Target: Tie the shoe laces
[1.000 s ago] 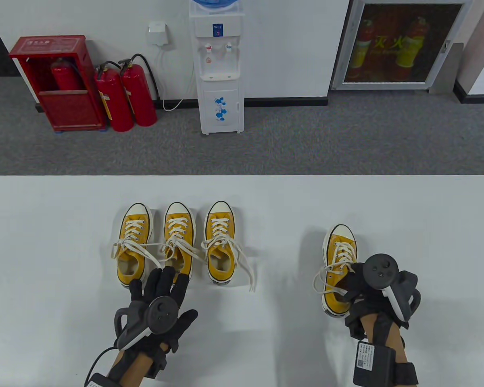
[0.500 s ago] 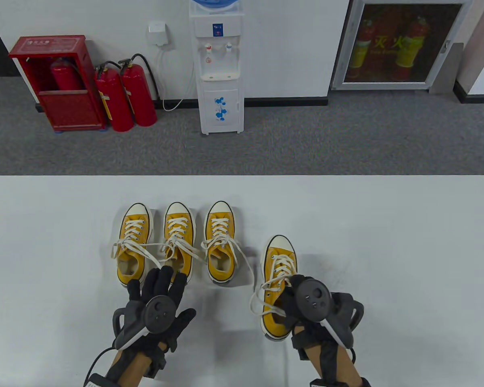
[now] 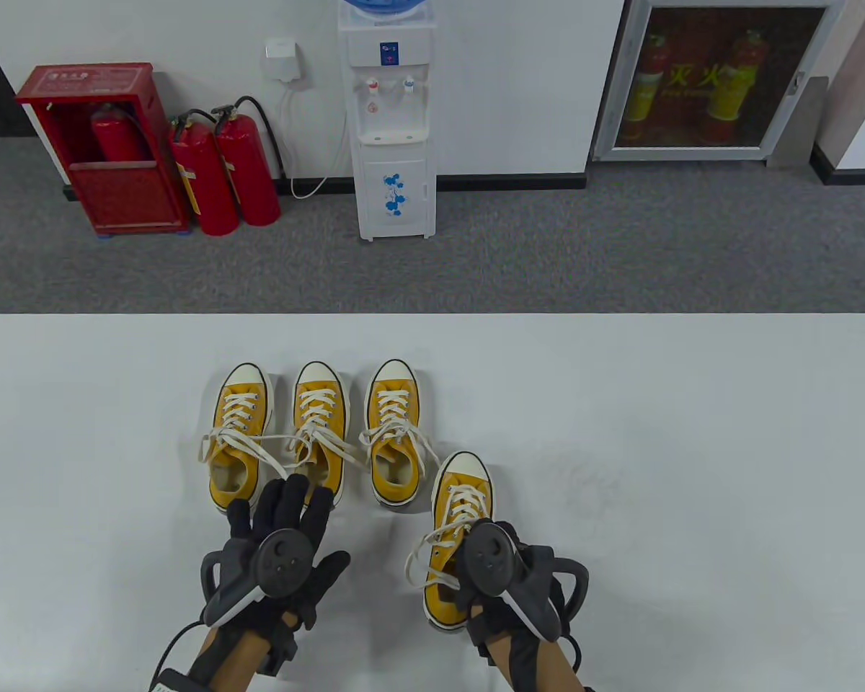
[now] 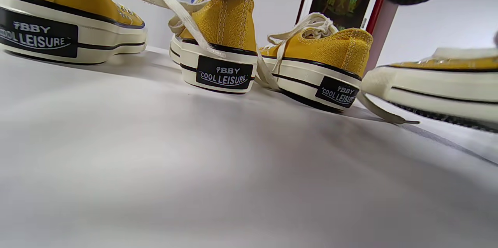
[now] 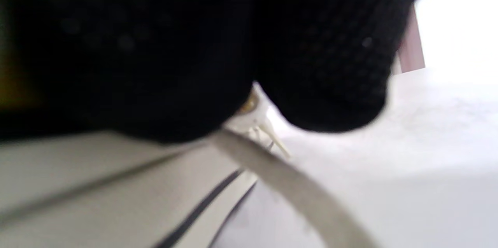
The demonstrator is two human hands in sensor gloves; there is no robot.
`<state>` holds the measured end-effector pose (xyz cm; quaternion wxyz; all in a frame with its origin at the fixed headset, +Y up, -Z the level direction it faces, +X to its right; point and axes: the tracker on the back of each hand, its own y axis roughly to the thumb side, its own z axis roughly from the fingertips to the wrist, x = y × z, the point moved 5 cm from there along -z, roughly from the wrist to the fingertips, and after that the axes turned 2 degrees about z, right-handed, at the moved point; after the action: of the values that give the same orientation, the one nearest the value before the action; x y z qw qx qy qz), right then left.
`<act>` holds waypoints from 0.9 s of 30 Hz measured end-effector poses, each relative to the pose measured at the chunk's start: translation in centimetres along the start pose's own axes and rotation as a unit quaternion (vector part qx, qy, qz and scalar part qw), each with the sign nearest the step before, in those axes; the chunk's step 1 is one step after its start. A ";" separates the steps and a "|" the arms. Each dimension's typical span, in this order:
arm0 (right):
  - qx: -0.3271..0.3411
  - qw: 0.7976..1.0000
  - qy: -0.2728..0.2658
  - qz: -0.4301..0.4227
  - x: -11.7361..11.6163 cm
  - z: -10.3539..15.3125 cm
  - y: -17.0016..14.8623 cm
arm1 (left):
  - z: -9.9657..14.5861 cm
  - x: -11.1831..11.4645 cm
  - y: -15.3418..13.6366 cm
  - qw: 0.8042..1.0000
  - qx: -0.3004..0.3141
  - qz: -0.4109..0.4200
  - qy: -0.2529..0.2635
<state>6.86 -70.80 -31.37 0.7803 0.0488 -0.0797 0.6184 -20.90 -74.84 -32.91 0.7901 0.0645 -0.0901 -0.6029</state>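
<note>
- Left hand [image 3: 282,537]: lies palm down on the white table [image 3: 692,447], fingers spread apart and holding nothing. The fingertips [image 3: 293,489] reach the heels of the two leftmost shoes and touch a loose lace end there.
- First shoe [image 3: 239,432]: yellow canvas with white toe cap, leftmost in a row of three, toe pointing away from the person. Its white laces [image 3: 234,443] lie loose and untied, one strand crossing toward the neighbouring shoe.
- Second shoe [image 3: 319,425]: just beside the first and parallel to it. In the left wrist view its heel [image 4: 223,73] carries a black label reading "COOL LEISURE", with a lace draped over it.
- Third shoe [image 3: 393,429]: last in the row, laces [image 3: 404,440] loose, one strand trailing toward the fourth shoe.
- Fourth shoe [image 3: 455,519]: stands nearer the person, its toe close beside the third shoe's heel. Its laces [image 3: 425,551] hang in a loose loop on the left side.
- Right hand [image 3: 501,577]: grips the fourth shoe at its heel and opening, fingers closed around it. The right wrist view is mostly blocked by the dark glove [image 5: 194,46], with a blurred lace [image 5: 288,180] and sole below.
- Background: red fire extinguishers [image 3: 223,169] and a water dispenser [image 3: 393,122] stand on the floor against the wall.
</note>
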 end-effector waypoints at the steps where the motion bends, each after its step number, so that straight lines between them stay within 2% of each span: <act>1: 0.001 1.000 0.005 0.001 -0.4 0.1 0.0 | 0.0 0.0 0.0 1.000 0.000 0.000 -0.001; 8: 0.006 0.997 0.062 -0.036 -3.0 0.8 0.2 | 0.0 0.1 -0.1 1.000 -0.004 -0.001 -0.006; 10: 0.005 0.998 0.061 -0.032 -3.1 0.9 0.2 | 0.0 0.1 -0.1 1.000 -0.004 -0.003 -0.008; 15: -0.002 0.992 0.111 -0.053 -3.3 0.6 -0.4 | 0.0 0.2 -0.1 1.000 -0.004 -0.003 -0.009; 20: 0.003 0.989 0.123 -0.083 -2.0 0.4 -0.8 | 0.0 0.1 0.0 1.000 -0.003 -0.002 -0.008; 27: 0.018 0.990 0.075 -0.117 0.6 -0.2 -1.1 | -0.1 0.2 0.0 1.000 -0.002 -0.001 -0.008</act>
<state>8.06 -70.43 -31.40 0.8500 0.0251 -0.0032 0.5261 -20.83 -74.99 -32.98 0.7886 0.0586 -0.0953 -0.6047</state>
